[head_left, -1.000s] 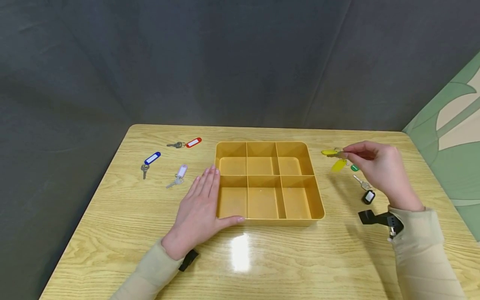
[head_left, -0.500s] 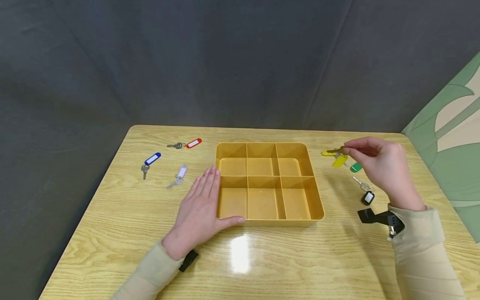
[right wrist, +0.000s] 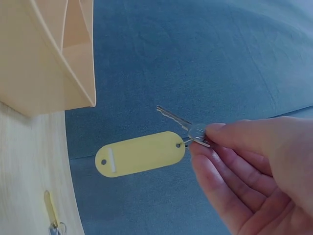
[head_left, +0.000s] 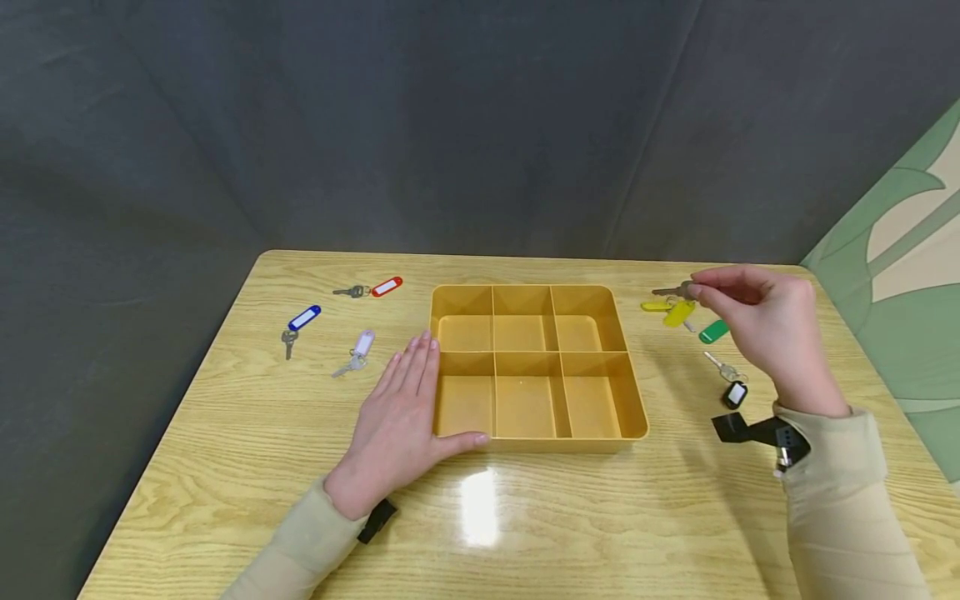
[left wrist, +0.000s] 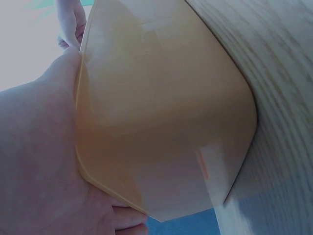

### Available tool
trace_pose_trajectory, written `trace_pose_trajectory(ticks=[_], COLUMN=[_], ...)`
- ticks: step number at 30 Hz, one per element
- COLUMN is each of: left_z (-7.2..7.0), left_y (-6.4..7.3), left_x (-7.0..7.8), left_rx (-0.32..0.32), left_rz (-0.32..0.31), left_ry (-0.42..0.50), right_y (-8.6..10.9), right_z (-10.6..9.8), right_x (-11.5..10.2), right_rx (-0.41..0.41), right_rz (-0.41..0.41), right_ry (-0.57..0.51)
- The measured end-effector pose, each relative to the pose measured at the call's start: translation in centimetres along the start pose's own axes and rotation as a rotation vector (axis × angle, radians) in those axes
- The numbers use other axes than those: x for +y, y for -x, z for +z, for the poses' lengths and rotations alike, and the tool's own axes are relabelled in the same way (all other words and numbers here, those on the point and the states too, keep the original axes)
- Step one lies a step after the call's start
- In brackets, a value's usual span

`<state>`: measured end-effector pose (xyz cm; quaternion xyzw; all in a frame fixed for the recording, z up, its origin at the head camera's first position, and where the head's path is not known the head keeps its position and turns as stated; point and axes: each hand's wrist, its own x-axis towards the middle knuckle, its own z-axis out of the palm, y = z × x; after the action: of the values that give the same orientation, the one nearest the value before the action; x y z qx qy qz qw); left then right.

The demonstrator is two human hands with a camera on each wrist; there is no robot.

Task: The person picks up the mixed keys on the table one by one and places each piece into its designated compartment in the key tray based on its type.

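Lifted the key (head_left: pixel 679 290) slightly since the earlier frame, with its yellow tag (head_left: pixel 679 314) dangling. Pinched the key between thumb and fingers (right wrist: pixel 212 181) of the right hand (head_left: pixel 768 333), raised above the worktop (head_left: pixel 562 517) right of the box (head_left: pixel 555 446), with fingertips pointing left. Kept the left hand (head_left: pixel 397 417) against the box, with straight fingers along its left side and thumb spread along the front. Made out the key's teeth only in the right wrist view, and a second yellow tag (right wrist: pixel 50 205) well apart from the held one, though near it in the head view. Saw the box's outer corner only from the left wrist.
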<state>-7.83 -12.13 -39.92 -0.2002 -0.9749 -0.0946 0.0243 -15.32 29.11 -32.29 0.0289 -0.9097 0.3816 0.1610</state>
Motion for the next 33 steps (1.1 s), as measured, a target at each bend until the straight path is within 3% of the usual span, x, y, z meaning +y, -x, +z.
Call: trace_pose_trajectory(ticks=[7, 17, 33], left_z=[-0.1, 0.0, -0.2], left_y=[0.0, 0.0, 0.0], left_x=[0.0, 0.0, -0.2], left_rx=[-0.005, -0.011, -0.004], left_rz=[-0.001, -0.003, 0.024], left_ry=[0.003, -0.001, 0.010], right_y=[-0.3, -0.5, -1.1], right_z=[-0.2, -0.2, 0.3], right_x=[-0.6, -1.3, -1.5], right_rx=[-0.006, -0.039, -0.043], right_rz=[-0.004, 0.058, 0.056], right_ry=[-0.059, -0.097, -0.122])
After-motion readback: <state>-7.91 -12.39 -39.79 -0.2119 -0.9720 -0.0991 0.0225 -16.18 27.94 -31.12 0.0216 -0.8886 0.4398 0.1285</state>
